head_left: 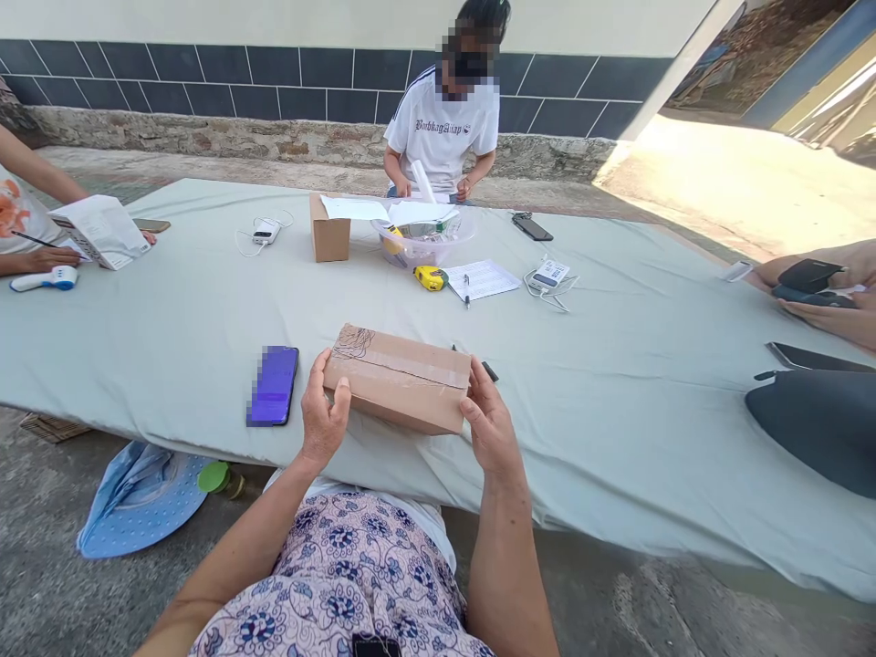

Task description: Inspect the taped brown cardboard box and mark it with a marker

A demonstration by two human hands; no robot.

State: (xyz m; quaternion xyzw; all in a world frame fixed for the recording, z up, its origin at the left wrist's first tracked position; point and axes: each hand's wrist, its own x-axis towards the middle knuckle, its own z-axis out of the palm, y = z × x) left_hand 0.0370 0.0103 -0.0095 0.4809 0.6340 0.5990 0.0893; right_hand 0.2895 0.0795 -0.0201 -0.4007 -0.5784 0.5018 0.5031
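Observation:
A taped brown cardboard box (399, 376) is held a little above the grey sheet (616, 392), long side towards me. My left hand (322, 415) grips its left end, thumb on the front face. At the box's right end my right hand (487, 422) is wrapped round the corner. A phone (273, 385) with a purple screen lies just left of my left hand. A dark pen (488, 370) peeks out behind the box's right end.
A person sits across the sheet behind a clear bowl (424, 245), a small brown box (329, 234), a yellow tape measure (431, 277) and a paper (483, 278). Another person's arms and a white box (102, 232) are at far left. Hands with a dark device (809, 274) are at right. A blue hat (137, 497) lies on the ground.

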